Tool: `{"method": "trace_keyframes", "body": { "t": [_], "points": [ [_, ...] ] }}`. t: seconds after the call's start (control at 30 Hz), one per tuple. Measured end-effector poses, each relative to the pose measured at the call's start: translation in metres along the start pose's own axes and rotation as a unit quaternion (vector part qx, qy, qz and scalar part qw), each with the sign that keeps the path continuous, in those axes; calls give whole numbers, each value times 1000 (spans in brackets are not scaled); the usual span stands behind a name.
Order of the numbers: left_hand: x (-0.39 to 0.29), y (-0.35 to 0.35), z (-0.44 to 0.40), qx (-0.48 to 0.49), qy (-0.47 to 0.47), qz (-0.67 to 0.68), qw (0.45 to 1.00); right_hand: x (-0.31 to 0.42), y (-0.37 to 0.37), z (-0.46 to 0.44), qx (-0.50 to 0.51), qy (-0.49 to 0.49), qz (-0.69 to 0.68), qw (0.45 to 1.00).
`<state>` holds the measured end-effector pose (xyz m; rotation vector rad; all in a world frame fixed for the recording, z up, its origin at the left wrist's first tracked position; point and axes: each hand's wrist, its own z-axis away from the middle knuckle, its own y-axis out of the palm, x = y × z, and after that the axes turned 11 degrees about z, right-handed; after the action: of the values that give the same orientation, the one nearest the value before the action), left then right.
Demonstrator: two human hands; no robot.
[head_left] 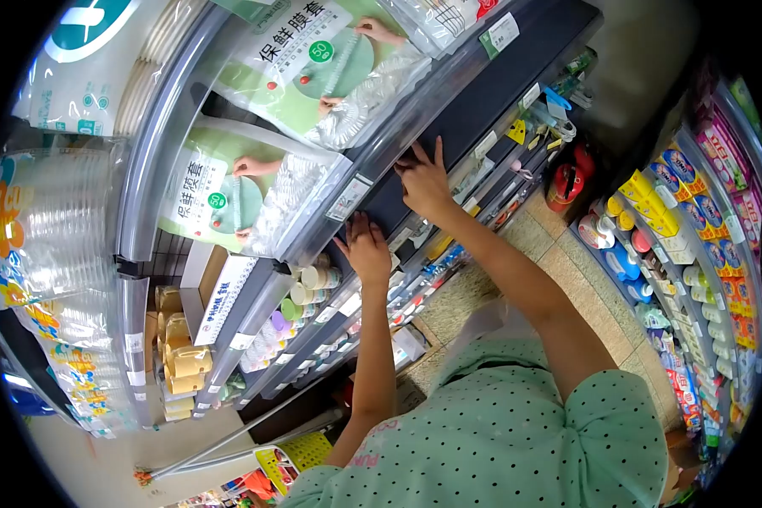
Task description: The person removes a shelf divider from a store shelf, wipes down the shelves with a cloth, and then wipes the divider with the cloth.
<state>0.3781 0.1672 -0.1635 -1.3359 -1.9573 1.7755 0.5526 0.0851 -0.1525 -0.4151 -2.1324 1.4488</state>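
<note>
My left hand (368, 251) lies on a dark shelf surface (466, 118), fingers stretched and slightly apart, close to a price tag (349, 197). Farther along the same dark strip, my right hand (423, 186) touches it with spread fingers, one of them pointing up the shelf. Neither hand shows anything held. Beside my left hand is a green-and-clear bag of cling-film covers (203, 178). A second such bag (313, 59) sits just above it, behind a clear shelf guard (398, 93).
Stacked clear plastic cups (51, 220) stand at the left. Lidded jars (313, 278) fill a lower shelf. A red object (567, 182) stands on the tiled floor (542, 254). Across the aisle, another shelf carries boxes and bottles (626, 262). Metal poles (254, 436) lean at lower left.
</note>
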Motion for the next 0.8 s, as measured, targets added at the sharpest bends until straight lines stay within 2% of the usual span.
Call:
{"method": "trace_keyframes", "body": {
  "t": [0.2,0.23,0.3,0.43,0.47,0.57,0.6,0.8],
  "points": [
    [-9,-5,-3,38,-44,-16,998,2,-2,-1,12,-1,20,1000],
    [-12,-6,-2,36,-51,-18,998,2,2,2,-35,-12,-4,999],
    [-25,-10,8,-26,-20,15,999,0,8,14,-125,-37,-55,990],
    [-69,-32,40,-126,9,152,980,16,-14,56,-210,-80,-269,937],
    [-74,-30,49,-169,44,185,967,21,-22,70,-223,-86,-260,936],
    [-98,-38,78,-200,7,242,949,34,-23,102,-191,-125,-408,884],
    [-103,-40,87,-216,0,247,945,38,-33,108,-204,-157,-407,876],
    [-109,-69,126,-290,-93,304,903,62,-43,132,-158,-192,-462,851]
  ]
}}
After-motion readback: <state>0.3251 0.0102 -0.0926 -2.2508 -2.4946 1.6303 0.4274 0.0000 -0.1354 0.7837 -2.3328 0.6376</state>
